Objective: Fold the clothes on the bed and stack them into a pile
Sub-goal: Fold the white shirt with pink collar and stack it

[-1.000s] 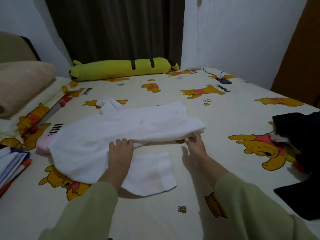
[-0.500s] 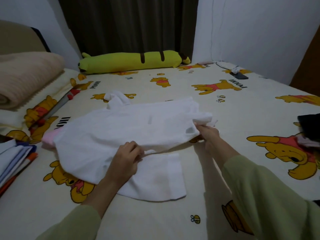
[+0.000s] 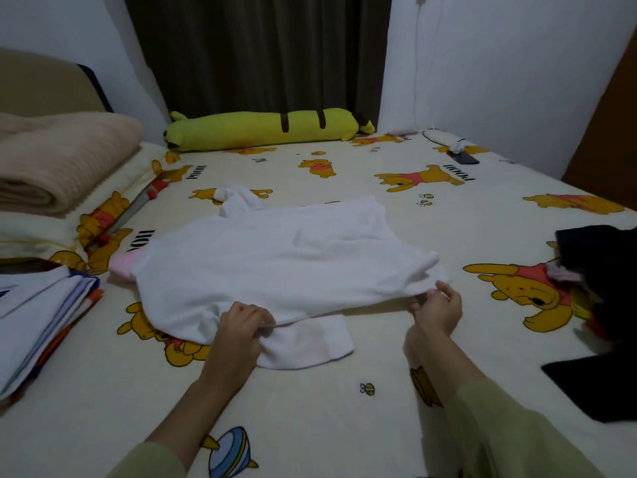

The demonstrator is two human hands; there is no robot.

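Note:
A white garment point(image 3: 275, 260) lies spread across the middle of the bed point(image 3: 310, 401), one sleeve sticking out at the near edge. My left hand point(image 3: 241, 326) pinches its near hem close to that sleeve. My right hand point(image 3: 437, 305) grips the garment's right corner, lifting it slightly off the sheet. A pile of folded clothes point(image 3: 38, 326) sits at the left edge. Dark unfolded clothes point(image 3: 599, 270) lie heaped at the right.
A pink item point(image 3: 120, 269) peeks out from under the garment's left side. A rolled beige blanket point(image 3: 58, 160) rests on pillows at the left. A long yellow plush bolster point(image 3: 265, 127) lies along the curtain. A phone and cable point(image 3: 462, 155) lie at the far right.
Both hands have shifted along the near hem and taken a fresh hold. The right corner has been pulled nearer and smoothed out. The camera moved closer.

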